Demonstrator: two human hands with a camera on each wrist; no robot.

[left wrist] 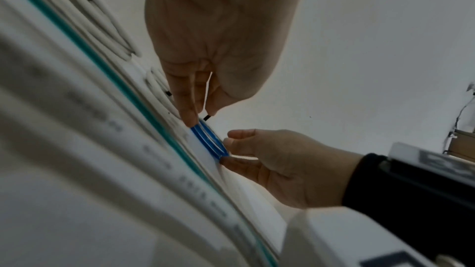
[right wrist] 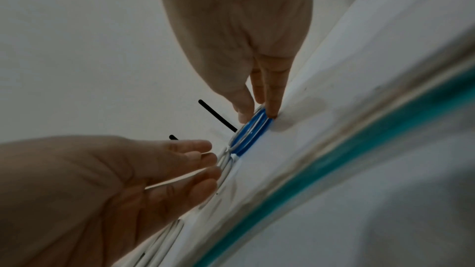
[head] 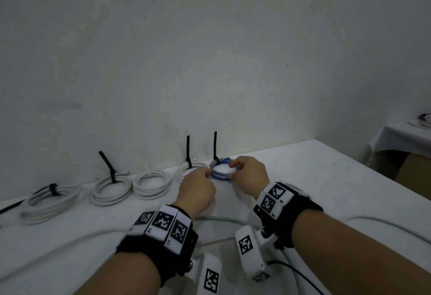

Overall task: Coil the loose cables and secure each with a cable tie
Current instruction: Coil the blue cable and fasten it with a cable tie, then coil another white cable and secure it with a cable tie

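Blue coil (head: 221, 170) lay on the white table (head: 326, 189) near the wall, at the right end of a row of white coils (head: 152, 182), with a black tie (head: 215, 146) standing up from its far edge. Seen from the head, the left hand (head: 198, 189) touched its left side and the right hand (head: 250, 175) its right side, fingers curled onto the rim. From the left wrist, the left fingers (left wrist: 189, 113) pressed down on the coil's edge while the right thumb and finger pinched the opposite edge. From the right wrist, the right fingers (right wrist: 272, 96) pinched the rim, while the left fingers lay straight just beside it, apparently not gripping. To finish well, the loops probably needed setting flat and even, the tie snug, and a loose teal cable (right wrist: 334, 157) in the foreground left for coiling afterwards.
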